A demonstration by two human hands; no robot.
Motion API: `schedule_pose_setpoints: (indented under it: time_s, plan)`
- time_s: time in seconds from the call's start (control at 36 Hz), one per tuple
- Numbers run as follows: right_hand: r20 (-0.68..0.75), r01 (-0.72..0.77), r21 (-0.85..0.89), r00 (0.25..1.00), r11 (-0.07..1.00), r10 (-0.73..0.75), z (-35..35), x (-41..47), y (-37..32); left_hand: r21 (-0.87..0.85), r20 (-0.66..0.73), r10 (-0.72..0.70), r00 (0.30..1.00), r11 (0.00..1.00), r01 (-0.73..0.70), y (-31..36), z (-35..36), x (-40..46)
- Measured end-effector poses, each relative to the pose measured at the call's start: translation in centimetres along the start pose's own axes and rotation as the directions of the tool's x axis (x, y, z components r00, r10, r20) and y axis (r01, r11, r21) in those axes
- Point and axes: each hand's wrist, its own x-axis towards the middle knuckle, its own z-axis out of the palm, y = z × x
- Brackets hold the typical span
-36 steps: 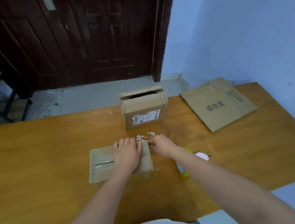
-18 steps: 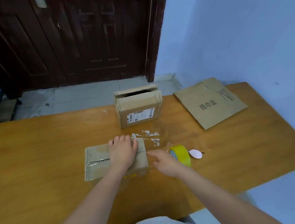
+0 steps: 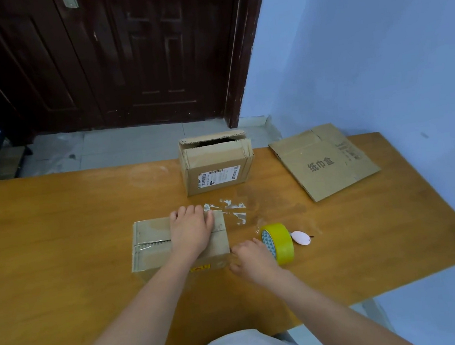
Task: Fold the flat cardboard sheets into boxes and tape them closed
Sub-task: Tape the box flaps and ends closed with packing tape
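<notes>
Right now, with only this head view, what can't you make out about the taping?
- Seam of the near box: the left hand covers its right part.
- Right hand: its fingertips are hidden, so its grip cannot be told.
- Label on the far box: too small to read.

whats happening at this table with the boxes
A person is taping a small cardboard box shut on a wooden table. The left hand lies flat on the box top, pressing it down. The right hand is at the box's right end, beside a yellow tape roll standing on edge; what its fingers hold cannot be told. Farther back stands a labelled box with its top partly open, and a flat cardboard sheet lies unfolded at the right.
</notes>
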Motion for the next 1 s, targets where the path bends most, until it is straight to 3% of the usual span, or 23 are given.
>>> schedule_pose_setpoints:
  time_s: [0.22,0.36,0.44,0.53,0.72,0.86,1.0]
  plan:
    - [-0.015,-0.003,-0.076,1.000,0.997,0.002,-0.4,0.7,-0.6,-0.012,0.013,0.001,1.000,1.000,0.000,-0.1,-0.1,0.1]
    - [-0.038,0.091,-0.132,0.995,0.987,-0.097,-0.9,0.8,0.1,-0.023,0.010,0.002,1.000,1.000,-0.002,-0.1,-0.1,0.1]
    - [-0.138,0.166,-0.202,0.971,0.965,-0.196,-1.1,1.1,0.3,-0.029,0.011,0.010,1.000,1.000,-0.009,-0.1,-0.2,0.1]
    - [-0.070,0.210,-0.234,0.970,0.949,-0.232,-1.5,1.0,0.3,-0.029,0.005,0.011,1.000,1.000,-0.011,-0.1,-0.4,0.0]
    - [-0.128,0.252,-0.367,0.940,0.895,-0.317,-1.7,1.9,1.0,-0.019,0.015,0.005,1.000,1.000,-0.005,0.1,-0.7,-0.1]
    - [-0.090,0.294,-0.502,0.917,0.813,-0.388,-1.8,3.5,2.1,-0.010,0.024,0.003,1.000,1.000,-0.003,0.2,-1.0,-0.2]
    - [-0.055,0.336,-0.463,0.913,0.820,-0.404,-2.3,4.2,2.2,-0.013,0.029,-0.004,1.000,1.000,0.005,0.3,-1.1,-0.1]
